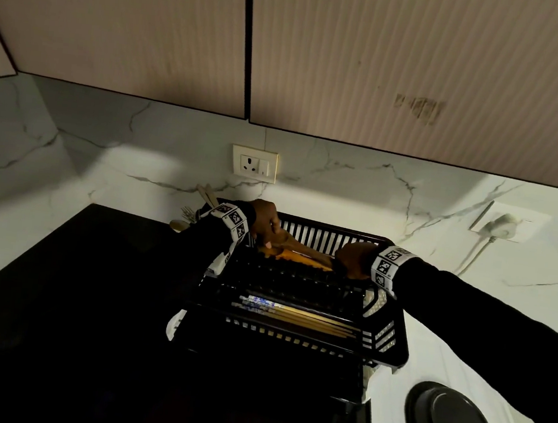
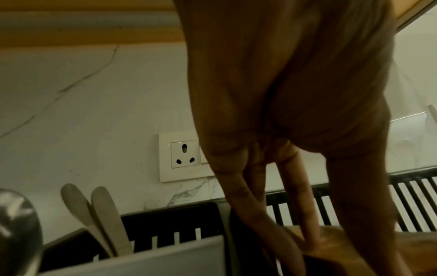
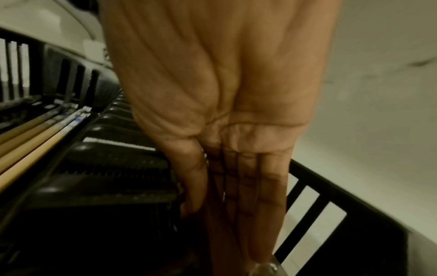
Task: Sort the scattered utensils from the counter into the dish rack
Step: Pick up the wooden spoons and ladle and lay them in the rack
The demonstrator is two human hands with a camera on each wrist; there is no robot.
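Wooden spatulas [image 1: 295, 252] over dish rack [image 1: 390, 347]: left hand [image 1: 264, 222], right hand [image 1: 355, 259] grasping ends; lower level, release together.

A black slatted plastic dish rack [image 1: 391, 343] sits on the counter, between the dark worktop at its 9 o'clock and the white surface at its 3 o'clock. Along its 12 o'clock side lie wooden utensils [image 1: 295, 252], laid flat and crosswise. Toward 6 o'clock a bundle of chopsticks [image 1: 297, 316] lies crosswise, with blue-and-white patterned ends pointing to 9 o'clock. At the rack's 10 o'clock corner, pale spoon handles [image 2: 104, 216] stand upright in a compartment.
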